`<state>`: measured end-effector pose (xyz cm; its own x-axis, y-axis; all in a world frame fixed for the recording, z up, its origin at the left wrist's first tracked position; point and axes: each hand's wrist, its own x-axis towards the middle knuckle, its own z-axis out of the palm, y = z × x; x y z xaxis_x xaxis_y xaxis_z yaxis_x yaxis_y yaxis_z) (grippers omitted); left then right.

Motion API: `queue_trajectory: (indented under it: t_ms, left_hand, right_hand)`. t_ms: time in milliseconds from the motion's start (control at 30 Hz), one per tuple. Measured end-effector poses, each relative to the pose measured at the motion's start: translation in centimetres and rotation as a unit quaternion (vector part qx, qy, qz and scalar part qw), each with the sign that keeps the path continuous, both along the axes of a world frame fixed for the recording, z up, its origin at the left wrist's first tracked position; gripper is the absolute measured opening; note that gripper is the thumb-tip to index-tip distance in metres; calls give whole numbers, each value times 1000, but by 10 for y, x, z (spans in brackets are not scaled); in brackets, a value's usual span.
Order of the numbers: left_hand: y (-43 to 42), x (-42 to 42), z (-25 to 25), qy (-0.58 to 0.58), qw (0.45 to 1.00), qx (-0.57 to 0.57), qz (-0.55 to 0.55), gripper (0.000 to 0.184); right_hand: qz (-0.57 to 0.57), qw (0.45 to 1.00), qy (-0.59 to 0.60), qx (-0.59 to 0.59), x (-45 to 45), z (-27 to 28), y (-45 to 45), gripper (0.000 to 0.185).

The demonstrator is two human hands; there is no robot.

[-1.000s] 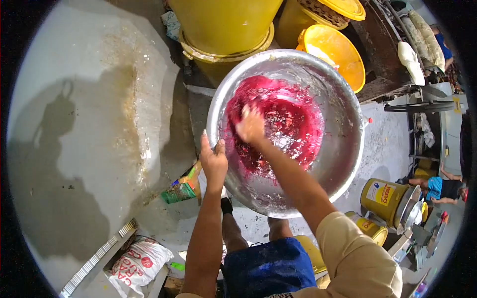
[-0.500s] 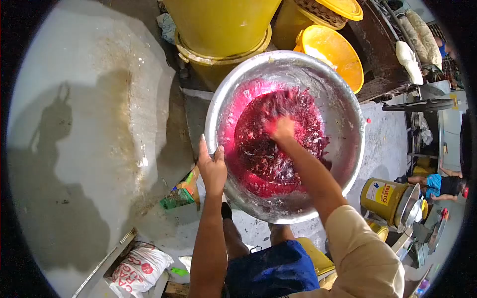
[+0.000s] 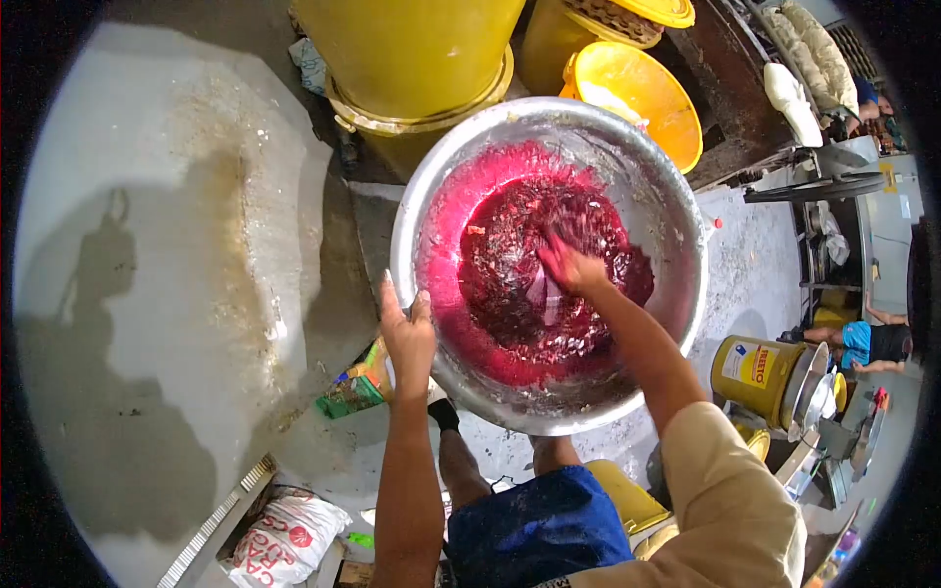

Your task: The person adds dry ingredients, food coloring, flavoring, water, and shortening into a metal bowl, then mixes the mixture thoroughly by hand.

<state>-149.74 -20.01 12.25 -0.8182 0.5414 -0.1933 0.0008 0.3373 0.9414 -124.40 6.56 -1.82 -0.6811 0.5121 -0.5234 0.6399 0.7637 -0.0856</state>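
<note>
A large silver metal basin holds a wet, dark red, lumpy mixture, with pink liquid smeared up its inner wall. My left hand grips the basin's left rim, its thumb at the edge and fingers along the outside. My right hand is down in the mixture near the basin's middle. Its fingers are stained bright pink, partly sunk in the mixture and blurred, so their closure cannot be made out.
Stacked yellow tubs and an orange-yellow basin stand behind the metal basin. A labelled yellow bucket is at the right. A white printed sack lies lower left. Another person is at far right.
My right hand has shifted slightly right and down within the mixture, which has swirled around it. My left hand stays on the rim. The whole view has shifted a little.
</note>
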Motion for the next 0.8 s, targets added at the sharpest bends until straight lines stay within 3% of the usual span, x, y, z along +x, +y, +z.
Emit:
queue_trajectory:
  t_ms: [67,100,167,233,267,333,400,433,467,500,533,567,600,633,667,700,733,800]
  left_hand:
    - [1,1,0,-15,1000,8,6,63]
    - [2,0,-4,-9,1000,15,6,63]
    - [3,3,-2,0,1000,2,8,62]
    - [-3,7,-4,6,1000,6,-1,62]
    - [-2,6,-5,11,1000,14,-3,62]
    - [1,7,-10,-19,999,32,7,62]
    - [3,7,-8,-9,1000,21,9,62]
    - [4,8,-7,16,1000,1,8,62]
    - [5,7,-8,42,999,-20,11,62]
    - [5,4,-9,39,999,-5,14,62]
    - [4,2,-11,33,999,5,15,61]
    - [4,0,-13,27,999,14,15,61]
    - [5,1,-12,19,999,24,15,61]
    - [4,2,-3,-12,1000,19,15,60]
    - [1,4,-6,-12,999,26,19,60]
    - [1,4,-8,-11,999,36,23,60]
    - [0,5,-8,-10,999,46,25,60]
    - [-2,6,-17,3,999,42,19,61]
  right_hand:
    - [-160,979,119,-42,-49,-57,13,58]
    - [-160,987,-18,-17,-100,-13,-5,57]
    - [-164,980,-44,-104,-137,-21,-43,55]
    - [56,990,131,12,-107,14,-91,59]
    - [155,961,206,105,-93,32,-115,61]
    - [236,961,142,21,-32,34,-124,61]
    - [233,967,104,-11,19,53,-109,66]
    - [154,988,4,-12,28,65,-96,67]
    - [62,991,118,-14,30,75,-75,79]
    - [-32,982,140,120,31,27,-58,89]
    - [-117,959,245,79,-1,56,-42,101]
    - [-186,942,275,57,-32,56,-38,101]
    - [-190,931,312,-17,-58,65,-33,99]
    - [-195,931,306,-42,-80,40,-37,97]
    - [-143,944,277,-110,-102,64,-49,94]
    - [-26,976,192,-100,-115,39,-56,106]
    - [57,985,138,-87,-125,51,-76,101]
    - [158,973,155,-65,-114,48,-114,80]
